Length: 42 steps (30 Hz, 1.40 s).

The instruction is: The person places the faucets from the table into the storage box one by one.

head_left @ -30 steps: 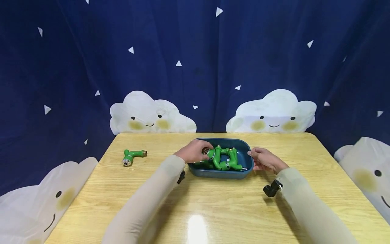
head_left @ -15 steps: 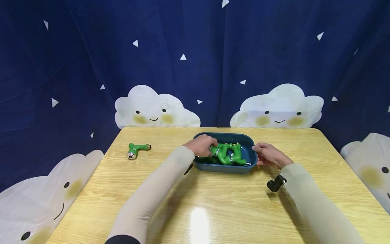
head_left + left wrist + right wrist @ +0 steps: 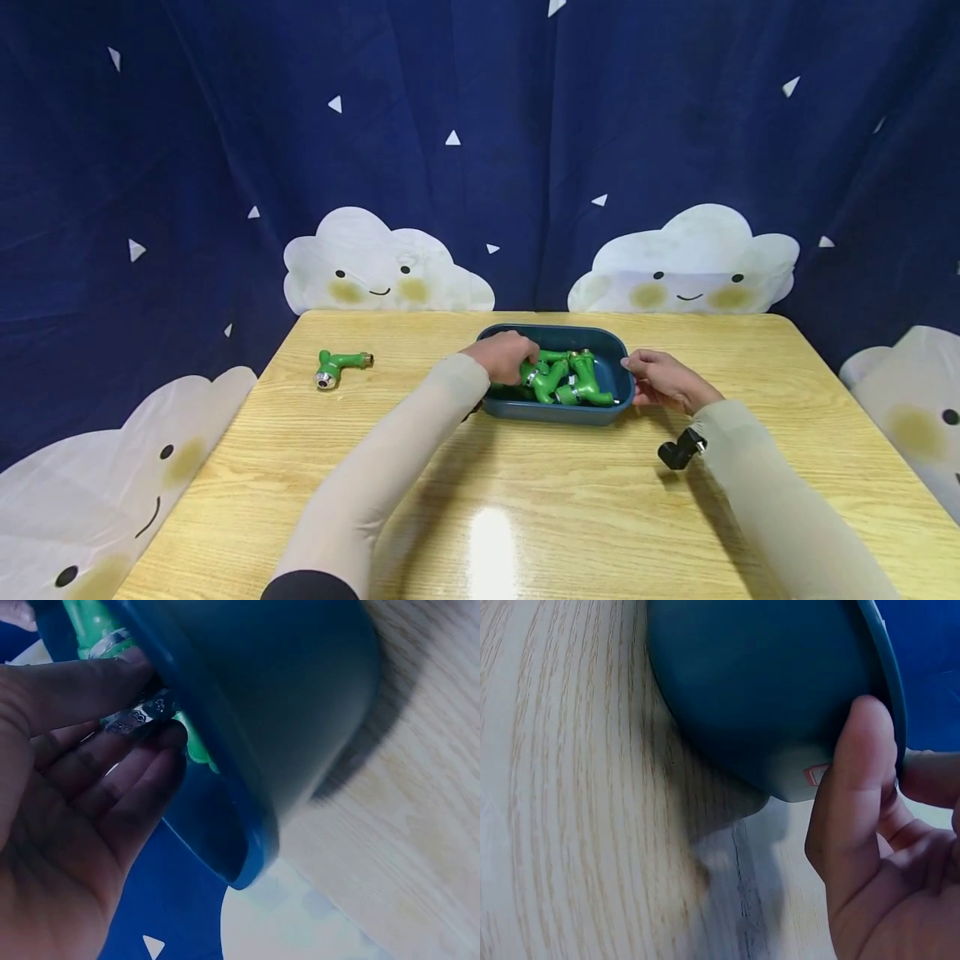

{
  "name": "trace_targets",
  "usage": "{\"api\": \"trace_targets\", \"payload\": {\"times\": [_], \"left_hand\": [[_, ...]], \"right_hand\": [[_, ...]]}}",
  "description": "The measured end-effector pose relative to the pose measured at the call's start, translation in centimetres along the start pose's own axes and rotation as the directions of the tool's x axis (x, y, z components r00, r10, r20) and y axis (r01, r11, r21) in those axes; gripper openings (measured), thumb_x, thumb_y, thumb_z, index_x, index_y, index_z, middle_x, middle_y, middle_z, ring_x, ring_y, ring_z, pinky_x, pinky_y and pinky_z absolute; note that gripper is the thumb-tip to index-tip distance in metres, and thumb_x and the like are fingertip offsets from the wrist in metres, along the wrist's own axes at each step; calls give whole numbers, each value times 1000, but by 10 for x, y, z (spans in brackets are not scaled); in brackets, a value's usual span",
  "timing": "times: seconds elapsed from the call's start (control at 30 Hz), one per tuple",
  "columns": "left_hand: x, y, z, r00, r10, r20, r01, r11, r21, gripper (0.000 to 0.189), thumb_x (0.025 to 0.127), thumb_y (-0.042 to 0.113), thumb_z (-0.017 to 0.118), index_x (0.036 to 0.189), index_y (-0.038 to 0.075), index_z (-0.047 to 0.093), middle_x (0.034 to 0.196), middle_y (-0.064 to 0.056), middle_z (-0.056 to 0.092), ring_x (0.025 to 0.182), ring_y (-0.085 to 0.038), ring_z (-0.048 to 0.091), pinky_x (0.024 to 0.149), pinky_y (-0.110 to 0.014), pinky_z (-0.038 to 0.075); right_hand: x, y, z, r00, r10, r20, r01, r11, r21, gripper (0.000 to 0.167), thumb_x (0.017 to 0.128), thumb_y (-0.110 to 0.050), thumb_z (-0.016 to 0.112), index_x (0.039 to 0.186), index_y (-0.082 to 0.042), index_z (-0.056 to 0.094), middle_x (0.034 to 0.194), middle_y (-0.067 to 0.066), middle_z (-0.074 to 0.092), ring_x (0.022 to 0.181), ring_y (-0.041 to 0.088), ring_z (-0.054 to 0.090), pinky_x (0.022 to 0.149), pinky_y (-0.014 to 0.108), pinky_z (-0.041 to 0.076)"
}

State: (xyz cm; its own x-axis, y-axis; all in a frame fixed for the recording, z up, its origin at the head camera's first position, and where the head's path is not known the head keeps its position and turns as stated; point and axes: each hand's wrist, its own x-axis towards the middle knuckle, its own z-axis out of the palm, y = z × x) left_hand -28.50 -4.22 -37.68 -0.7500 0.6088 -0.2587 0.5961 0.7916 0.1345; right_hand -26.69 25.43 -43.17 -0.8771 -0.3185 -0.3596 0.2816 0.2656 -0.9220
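A dark blue bin (image 3: 551,412) stands near the table's back edge, with several green taps (image 3: 588,379) lying in it. Reaching over its left end, my left hand (image 3: 510,357) holds a green tap (image 3: 546,381). Thumb and fingertips close on a silvery collar (image 3: 144,712) of it in the left wrist view, just inside the rim; the palm side of the tap is partly hidden. My right hand (image 3: 663,382) pinches the bin's right rim, thumb (image 3: 866,742) outside and fingers over the inner side.
Another green tap (image 3: 337,363) with a silver end and a brass-coloured end lies at the left back of the wooden table (image 3: 585,508). A dark blue curtain (image 3: 517,167) with white clouds hangs behind the table's back edge.
My left hand has moved slightly right and deeper into the bin, and the tap in it has gone lower among the others. My right hand keeps its hold on the rim. The head view has shifted.
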Motion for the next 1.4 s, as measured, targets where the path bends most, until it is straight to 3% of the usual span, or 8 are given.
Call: {"api": "trace_targets", "payload": {"times": [0.17, 0.27, 0.4, 0.53, 0.7, 0.87, 1.1, 1.4], "left_hand": [[0, 2, 3, 1000, 8, 15, -8, 1000, 23, 46, 90, -2, 62, 132, 14, 64, 134, -3, 64, 125, -19, 60, 102, -30, 52], [0, 4, 3, 1000, -3, 24, 2, 999, 42, 41, 91, -2, 61, 128, 16, 65, 130, -2, 65, 110, -14, 62, 91, -24, 51], [0, 6, 2, 999, -20, 42, 18, 999, 47, 37, 92, -2, 60, 123, 18, 64, 126, -1, 64, 92, -11, 53, 76, -23, 41], [-1, 7, 2, 999, -19, 39, 17, 999, 42, 32, 92, -2, 59, 117, 18, 64, 117, 2, 63, 85, -11, 46, 72, -25, 36], [-2, 7, 0, 1000, -16, 26, 14, 999, 41, 41, 92, -2, 59, 127, 18, 64, 129, 0, 64, 100, -12, 60, 83, -23, 48], [-2, 2, 0, 999, -25, 26, 24, 998, 65, 47, 91, 6, 66, 136, 19, 61, 136, -2, 63, 123, -20, 62, 101, -34, 52], [-10, -20, -4, 1000, -24, 3, 24, 1000, 3, 47, 91, 16, 69, 137, 13, 59, 133, -7, 64, 118, -21, 62, 100, -36, 52], [-28, -56, -11, 988, -20, -153, 4, 994, -109, 38, 93, 18, 66, 129, 4, 64, 131, -11, 66, 121, -25, 62, 106, -40, 49]], "right_hand": [[1, 0, 1, 1000, 0, 2, 0, 1000, -1, 24, 107, -23, 42, 96, -3, 46, 73, -1, 52, 60, 7, 55, 59, 20, 56], [0, 0, 2, 1000, 0, 1, 0, 1000, 10, 23, 107, -23, 43, 95, -4, 47, 73, -1, 52, 60, 7, 55, 58, 21, 56], [-1, -3, 3, 1000, 5, 3, -5, 999, 34, 21, 107, -23, 43, 92, -8, 47, 71, -2, 52, 59, 6, 55, 58, 22, 55], [0, -3, 2, 1000, 12, 1, -12, 999, 35, 21, 107, -22, 42, 92, -8, 46, 71, -2, 53, 60, 7, 55, 58, 22, 56], [1, -3, 1, 1000, 14, -8, -14, 1000, 25, 21, 107, -22, 41, 93, -7, 46, 71, -2, 52, 60, 7, 55, 59, 21, 56], [1, -3, 1, 1000, 25, -12, -24, 999, 21, 21, 107, -23, 43, 95, -6, 46, 72, -1, 52, 60, 7, 55, 59, 21, 56], [0, -2, 0, 1000, 25, -13, -25, 999, 20, 21, 107, -23, 42, 93, -7, 46, 72, -2, 51, 60, 7, 54, 58, 21, 56], [-1, -3, 0, 1000, 18, 7, -18, 1000, 23, 22, 107, -25, 44, 95, -7, 45, 72, -3, 52, 60, 7, 56, 60, 23, 57]]}}
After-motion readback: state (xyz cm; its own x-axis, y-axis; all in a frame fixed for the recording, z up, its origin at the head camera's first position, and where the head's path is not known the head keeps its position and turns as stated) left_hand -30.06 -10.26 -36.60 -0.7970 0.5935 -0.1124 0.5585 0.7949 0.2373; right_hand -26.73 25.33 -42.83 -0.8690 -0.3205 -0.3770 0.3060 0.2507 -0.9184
